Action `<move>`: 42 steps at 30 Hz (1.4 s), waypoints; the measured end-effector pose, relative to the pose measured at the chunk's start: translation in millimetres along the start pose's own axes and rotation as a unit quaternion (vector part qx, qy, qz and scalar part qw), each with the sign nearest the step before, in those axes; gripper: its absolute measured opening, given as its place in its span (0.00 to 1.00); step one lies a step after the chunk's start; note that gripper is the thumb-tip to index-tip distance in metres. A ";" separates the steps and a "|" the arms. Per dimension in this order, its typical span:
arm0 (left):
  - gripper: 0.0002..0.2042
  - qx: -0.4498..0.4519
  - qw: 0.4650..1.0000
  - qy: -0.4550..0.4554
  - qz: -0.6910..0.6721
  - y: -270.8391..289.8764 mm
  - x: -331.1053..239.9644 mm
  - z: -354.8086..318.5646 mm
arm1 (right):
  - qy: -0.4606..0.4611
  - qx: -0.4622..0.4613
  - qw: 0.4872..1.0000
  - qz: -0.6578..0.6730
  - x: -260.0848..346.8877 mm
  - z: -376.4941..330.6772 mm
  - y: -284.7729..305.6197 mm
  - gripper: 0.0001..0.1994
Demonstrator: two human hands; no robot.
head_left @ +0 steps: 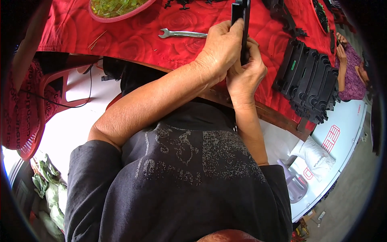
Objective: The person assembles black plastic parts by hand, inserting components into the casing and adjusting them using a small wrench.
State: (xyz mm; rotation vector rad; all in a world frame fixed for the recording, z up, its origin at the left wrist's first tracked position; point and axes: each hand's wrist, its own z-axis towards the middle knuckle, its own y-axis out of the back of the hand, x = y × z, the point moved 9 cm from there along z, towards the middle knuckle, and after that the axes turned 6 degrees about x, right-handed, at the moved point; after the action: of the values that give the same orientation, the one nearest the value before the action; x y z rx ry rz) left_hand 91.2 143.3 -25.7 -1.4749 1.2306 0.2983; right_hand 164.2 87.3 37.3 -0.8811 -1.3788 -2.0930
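Both my hands hold one long black plastic part (241,16) upright over the red rose-patterned tablecloth (133,40). My left hand (219,48) wraps it from the left, fingers curled over its edge. My right hand (246,72) grips its lower end from below and the right. The part's lower end is hidden between my palms. A silver open-ended wrench (181,34) lies on the cloth just left of my left hand.
A row of stacked black plastic parts (310,80) stands at the right of the table. A pink bowl of yellow-green pieces (115,9) sits at the far left. Another person in purple (350,72) sits at the right. A red plastic chair (52,92) is to my left.
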 end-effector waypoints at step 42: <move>0.16 -0.034 0.993 -0.027 0.110 8.4 8.9 3.1 | -0.021 0.044 0.998 -0.028 -11.0 0.8 -0.4 0.16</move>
State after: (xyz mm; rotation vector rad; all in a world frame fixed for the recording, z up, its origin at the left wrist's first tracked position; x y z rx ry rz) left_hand 89.6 142.9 -38.1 -1.3802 1.3525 0.5287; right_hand 171.6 88.6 29.2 -0.8648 -1.5218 -2.0488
